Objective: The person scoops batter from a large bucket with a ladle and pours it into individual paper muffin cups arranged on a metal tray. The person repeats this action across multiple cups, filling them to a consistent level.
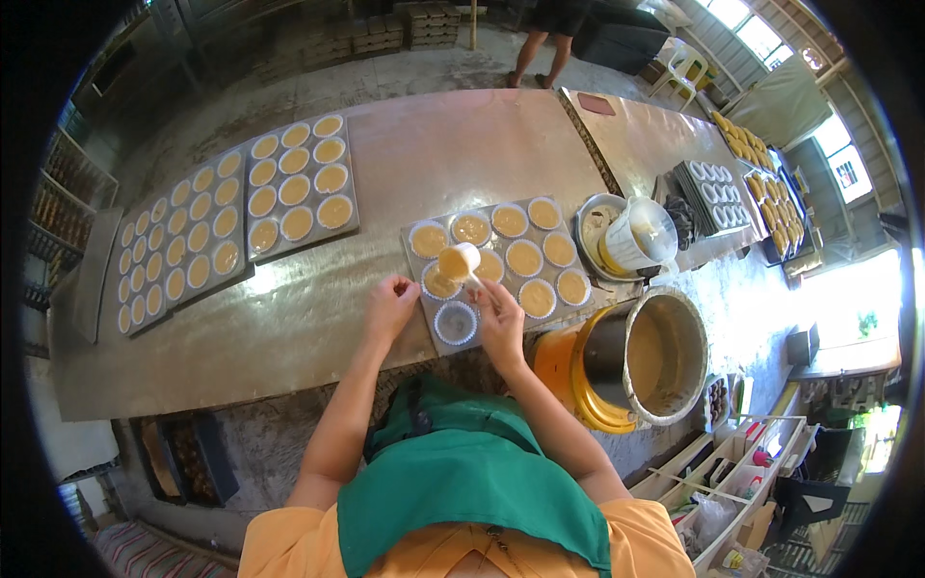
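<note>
My right hand (501, 318) grips the handle of a white scoop (466, 256). The scoop is tilted, with yellow batter inside, over a partly covered paper cup (439, 282) that has batter in it. Beneath lies a metal muffin tray (498, 336) lined with white paper cups. Most of them hold batter, while the near-left cup (455, 323) shows a bare bottom. At the tray's left edge is my left hand (390, 307), its fingers curled in with nothing visible in them. Whether it touches the tray is unclear.
A batter-coated bucket (668, 354) leans on a yellow pail (560, 354) at the right. A plastic pitcher (639, 231) rests in a metal basin (589, 224). Filled trays (303, 238) line the metal table's (303, 318) left. Stacked lined tins (712, 195) sit at right. A person (542, 54) stands beyond.
</note>
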`<act>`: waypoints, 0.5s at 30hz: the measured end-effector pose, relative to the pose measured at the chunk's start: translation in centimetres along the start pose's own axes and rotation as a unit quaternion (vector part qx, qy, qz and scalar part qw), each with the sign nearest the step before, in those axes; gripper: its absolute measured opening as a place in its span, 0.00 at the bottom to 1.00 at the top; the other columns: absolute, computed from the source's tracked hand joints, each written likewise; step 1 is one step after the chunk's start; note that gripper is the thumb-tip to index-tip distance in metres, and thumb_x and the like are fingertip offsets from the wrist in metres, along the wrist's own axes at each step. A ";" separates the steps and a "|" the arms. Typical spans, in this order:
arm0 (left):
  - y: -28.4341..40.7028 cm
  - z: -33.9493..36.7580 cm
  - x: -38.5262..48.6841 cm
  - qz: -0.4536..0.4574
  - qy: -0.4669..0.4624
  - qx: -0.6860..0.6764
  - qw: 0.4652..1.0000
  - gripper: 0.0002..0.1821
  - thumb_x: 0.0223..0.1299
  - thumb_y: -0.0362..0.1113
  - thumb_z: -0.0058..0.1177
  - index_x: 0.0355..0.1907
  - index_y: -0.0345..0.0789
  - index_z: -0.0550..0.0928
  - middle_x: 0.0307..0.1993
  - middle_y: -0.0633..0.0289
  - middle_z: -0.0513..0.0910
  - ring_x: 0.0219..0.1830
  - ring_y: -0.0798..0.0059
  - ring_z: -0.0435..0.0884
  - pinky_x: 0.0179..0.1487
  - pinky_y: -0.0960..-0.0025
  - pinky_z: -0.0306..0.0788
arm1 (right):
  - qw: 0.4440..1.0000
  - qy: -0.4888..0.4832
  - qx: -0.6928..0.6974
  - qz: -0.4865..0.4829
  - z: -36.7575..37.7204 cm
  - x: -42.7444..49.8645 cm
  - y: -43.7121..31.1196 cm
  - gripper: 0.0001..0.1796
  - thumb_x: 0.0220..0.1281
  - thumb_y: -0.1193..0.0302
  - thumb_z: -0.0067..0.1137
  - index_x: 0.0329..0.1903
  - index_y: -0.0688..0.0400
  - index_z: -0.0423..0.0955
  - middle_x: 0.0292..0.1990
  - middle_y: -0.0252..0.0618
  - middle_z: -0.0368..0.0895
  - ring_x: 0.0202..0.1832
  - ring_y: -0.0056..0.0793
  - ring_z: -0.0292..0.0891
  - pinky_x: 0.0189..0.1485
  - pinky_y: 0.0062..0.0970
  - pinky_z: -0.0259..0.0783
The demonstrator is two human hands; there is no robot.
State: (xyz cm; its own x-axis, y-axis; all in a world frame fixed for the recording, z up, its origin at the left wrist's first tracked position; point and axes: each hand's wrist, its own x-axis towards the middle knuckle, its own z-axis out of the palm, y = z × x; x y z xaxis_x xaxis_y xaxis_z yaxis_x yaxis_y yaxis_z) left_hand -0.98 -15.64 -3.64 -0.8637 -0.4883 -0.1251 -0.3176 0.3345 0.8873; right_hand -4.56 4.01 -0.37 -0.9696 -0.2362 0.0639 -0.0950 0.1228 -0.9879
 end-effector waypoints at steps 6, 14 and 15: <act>0.6 -1.5 -0.8 -0.004 0.043 -0.012 0.999 0.14 0.59 0.41 0.59 0.34 0.30 0.85 0.25 0.57 0.84 0.29 0.70 0.83 0.37 0.66 0.74 | 0.804 0.003 0.509 0.306 -0.9 1.4 -1.3 0.13 0.75 0.73 0.48 0.55 0.69 0.69 0.44 0.47 0.81 0.41 0.30 0.80 0.55 0.34 0.80; 2.4 -0.8 -1.5 0.022 0.114 0.007 0.993 0.10 0.60 0.37 0.59 0.38 0.31 0.83 0.27 0.61 0.83 0.28 0.74 0.79 0.37 0.68 0.72 | 0.652 -0.044 0.659 0.372 -4.6 2.6 -4.4 0.14 0.77 0.72 0.44 0.55 0.69 0.69 0.43 0.42 0.84 0.42 0.28 0.83 0.54 0.33 0.80; 3.1 -0.4 -1.6 0.057 0.131 0.000 0.990 0.10 0.60 0.36 0.59 0.39 0.32 0.83 0.27 0.62 0.82 0.28 0.75 0.77 0.37 0.69 0.71 | 0.642 -0.084 0.676 0.351 -5.7 2.8 -5.0 0.13 0.77 0.72 0.45 0.54 0.68 0.70 0.42 0.41 0.84 0.41 0.27 0.83 0.54 0.33 0.80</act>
State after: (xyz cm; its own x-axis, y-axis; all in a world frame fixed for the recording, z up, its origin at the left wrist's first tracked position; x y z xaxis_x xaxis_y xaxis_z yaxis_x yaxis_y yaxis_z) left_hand -0.39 -14.13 -0.50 -0.7628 -0.6395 0.0959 -0.2238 0.4002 0.8887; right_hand -8.08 8.26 5.54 -0.6166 -0.6958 -0.3682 0.7459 -0.6659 0.0093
